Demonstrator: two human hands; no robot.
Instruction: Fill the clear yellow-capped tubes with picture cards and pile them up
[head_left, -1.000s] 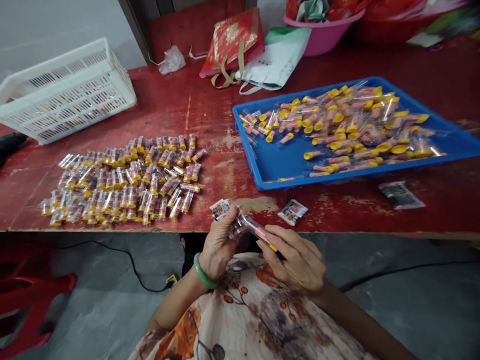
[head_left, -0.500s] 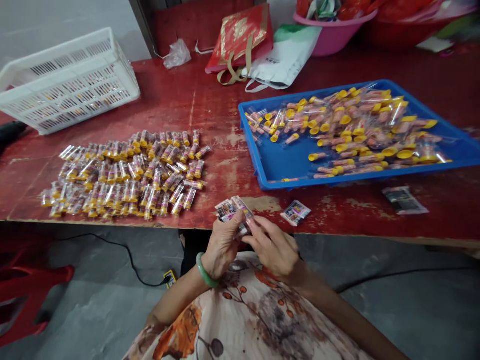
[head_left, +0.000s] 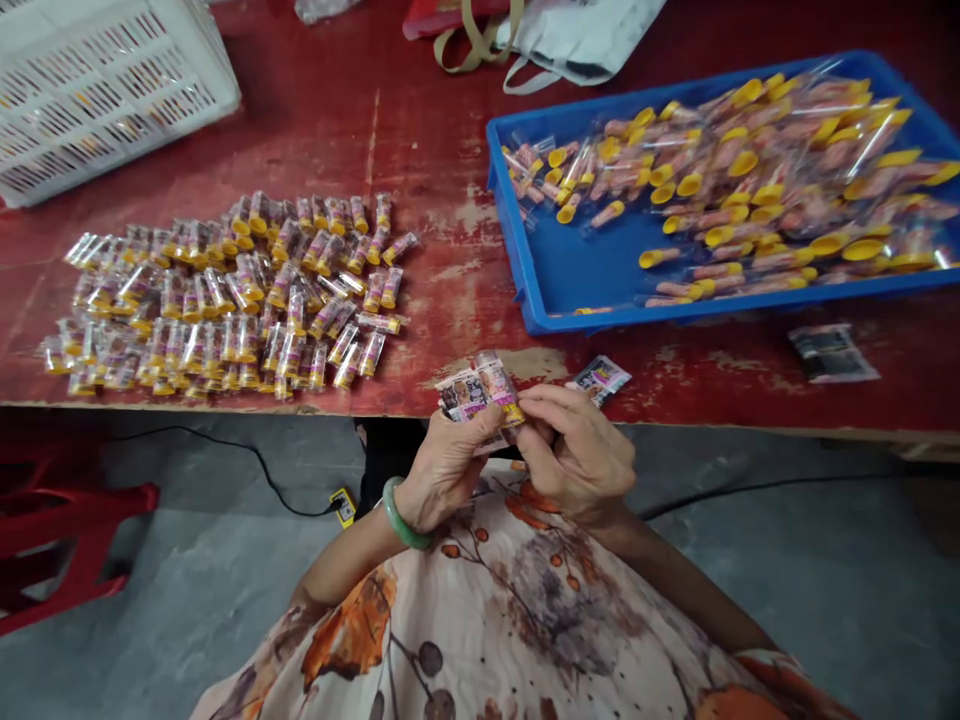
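My left hand (head_left: pixel 444 462), with a green bangle at the wrist, is closed on a small stack of printed cards (head_left: pixel 463 395) just below the table's front edge. My right hand (head_left: pixel 579 452) pinches a small clear tube (head_left: pixel 497 385) with a yellow cap, held upright against those cards. Both hands meet over my lap. To the left on the red table (head_left: pixel 420 150) lies a spread of several filled tubes (head_left: pixel 225 300). A blue tray (head_left: pixel 577 275) at the right holds a heap of yellow-capped tubes in clear wrappers (head_left: pixel 750 190).
A white slatted basket (head_left: pixel 105 90) stands at the back left. A loose printed card (head_left: pixel 600 377) lies by my right hand, and a dark sachet (head_left: pixel 831 352) sits further right. Bags (head_left: pixel 555 35) lie at the back. A red stool (head_left: pixel 67 540) and cables are on the floor.
The long wrapper my right hand held a second ago is gone; now a short capped tube stands between both hands by the cards. My view has tipped downward, nearer the table.
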